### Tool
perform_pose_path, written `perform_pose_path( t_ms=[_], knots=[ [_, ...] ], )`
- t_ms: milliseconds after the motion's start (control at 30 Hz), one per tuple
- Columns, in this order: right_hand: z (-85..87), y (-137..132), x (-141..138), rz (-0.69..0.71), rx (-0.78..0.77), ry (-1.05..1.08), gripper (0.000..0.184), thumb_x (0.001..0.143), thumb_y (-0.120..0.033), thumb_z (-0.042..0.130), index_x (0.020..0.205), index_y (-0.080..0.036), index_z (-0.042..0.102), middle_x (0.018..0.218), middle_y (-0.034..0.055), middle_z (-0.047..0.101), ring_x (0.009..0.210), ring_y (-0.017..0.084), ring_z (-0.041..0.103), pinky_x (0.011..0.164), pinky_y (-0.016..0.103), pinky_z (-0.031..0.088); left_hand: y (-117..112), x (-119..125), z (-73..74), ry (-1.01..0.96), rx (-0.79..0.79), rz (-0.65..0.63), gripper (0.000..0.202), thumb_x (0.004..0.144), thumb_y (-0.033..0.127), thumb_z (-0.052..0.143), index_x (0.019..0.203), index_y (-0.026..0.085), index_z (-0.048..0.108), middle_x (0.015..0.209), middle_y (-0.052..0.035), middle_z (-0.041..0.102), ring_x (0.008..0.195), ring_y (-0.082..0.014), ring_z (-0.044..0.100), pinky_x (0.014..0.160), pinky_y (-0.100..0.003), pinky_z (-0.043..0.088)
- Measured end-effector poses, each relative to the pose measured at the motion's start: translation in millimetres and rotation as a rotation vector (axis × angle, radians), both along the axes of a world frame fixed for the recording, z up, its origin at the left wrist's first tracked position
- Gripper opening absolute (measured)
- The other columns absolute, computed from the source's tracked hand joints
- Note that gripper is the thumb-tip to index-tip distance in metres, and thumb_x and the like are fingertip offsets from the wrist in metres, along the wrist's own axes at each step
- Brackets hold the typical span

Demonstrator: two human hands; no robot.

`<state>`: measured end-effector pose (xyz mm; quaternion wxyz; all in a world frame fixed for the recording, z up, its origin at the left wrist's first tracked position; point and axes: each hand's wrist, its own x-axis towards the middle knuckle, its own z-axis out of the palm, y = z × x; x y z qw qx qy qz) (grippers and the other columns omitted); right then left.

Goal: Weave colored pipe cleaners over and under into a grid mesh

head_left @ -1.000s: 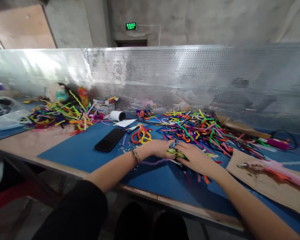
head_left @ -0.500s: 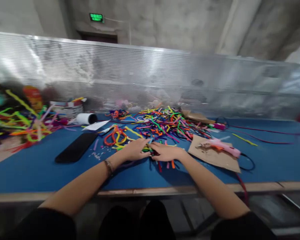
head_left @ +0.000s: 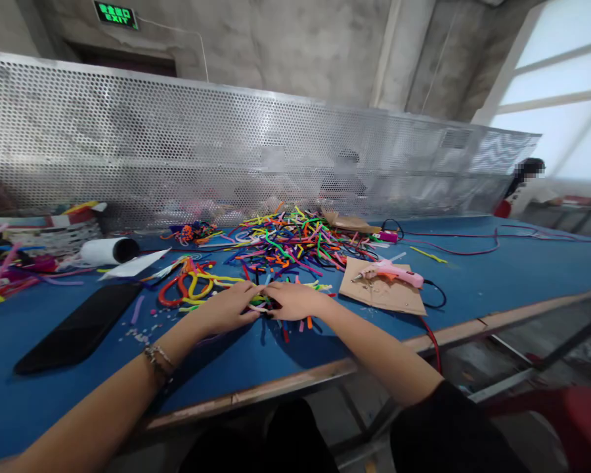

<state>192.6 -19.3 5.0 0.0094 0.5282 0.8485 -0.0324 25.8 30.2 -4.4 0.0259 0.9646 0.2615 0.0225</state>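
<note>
Both hands rest on the blue mat [head_left: 497,276], fingertips meeting over a small bundle of coloured pipe cleaners [head_left: 262,303]. My left hand [head_left: 226,309] pinches the bundle from the left; a bracelet sits on that wrist. My right hand [head_left: 295,301] closes on the same bundle from the right. Just behind them lies a big loose heap of pipe cleaners [head_left: 295,243] in many colours. Red and yellow loops [head_left: 190,286] lie to the left of my hands.
A pink glue gun [head_left: 391,270] lies on brown cardboard [head_left: 384,295] to the right, its cord trailing off the edge. A black phone [head_left: 81,325], a white roll [head_left: 109,250] and paper lie left. A perforated metal screen [head_left: 128,151] backs the table. A person sits far right.
The view has swung to the right and up, revealing the window and right end of the table. My hands stay together on the pipe cleaner bundle.
</note>
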Motion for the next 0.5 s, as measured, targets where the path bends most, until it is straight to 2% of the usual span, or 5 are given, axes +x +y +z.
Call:
perform_pose_path(
  t_ms=[100,200,333,433,500],
  knots=[
    [0.1,-2.3,-3.2,-0.002,-0.007,-0.002,0.045,0.078,-0.030,0.052,0.117,-0.008,0.047,0.113,0.0169,0.054,0.100,0.025,0.054,0.081,0.034,0.044,-2.4,-0.1,1.9,0.013,0.001,0.018,0.047,0.083,0.024,0.042,0.127,0.010,0.035,0.118,-0.0132,0.048,0.112,-0.0220,0.043,0.095,-0.033,0.033],
    [16.8,-3.1,1.0,-0.008,-0.010,-0.009,0.052,0.072,-0.030,0.060,0.118,-0.009,0.048,0.117,0.0166,0.052,0.107,0.025,0.050,0.087,0.033,0.041,-5.8,0.6,5.0,0.018,-0.004,0.051,0.049,0.082,0.025,0.044,0.128,0.011,0.034,0.121,-0.0124,0.047,0.113,-0.0214,0.043,0.096,-0.032,0.033],
    [76.5,16.8,37.0,-0.101,0.012,-0.013,0.037,0.072,-0.031,0.061,0.107,-0.019,0.058,0.112,0.0046,0.059,0.103,0.017,0.053,0.086,0.023,0.041,-9.2,3.2,7.7,0.023,0.017,0.057,0.045,0.083,0.024,0.044,0.126,0.013,0.038,0.117,-0.0105,0.050,0.110,-0.0210,0.045,0.095,-0.032,0.034],
    [125.2,49.5,80.7,-0.349,0.149,-0.015,0.023,0.082,-0.026,0.048,0.100,-0.018,0.061,0.102,0.0038,0.063,0.094,0.017,0.057,0.082,0.026,0.042,-9.7,5.4,7.2,0.042,0.044,0.046,0.042,0.084,0.024,0.042,0.125,0.015,0.041,0.115,-0.0103,0.050,0.108,-0.0217,0.046,0.092,-0.033,0.037],
    [143.2,72.2,110.9,-0.561,0.253,-0.013,0.023,0.081,-0.023,0.050,0.101,-0.016,0.059,0.099,0.0059,0.063,0.095,0.020,0.056,0.082,0.028,0.042,-9.5,6.6,6.0,0.058,0.062,0.062,0.041,0.084,0.025,0.042,0.124,0.015,0.043,0.114,-0.0107,0.051,0.106,-0.0231,0.048,0.090,-0.034,0.039]
  ],
)
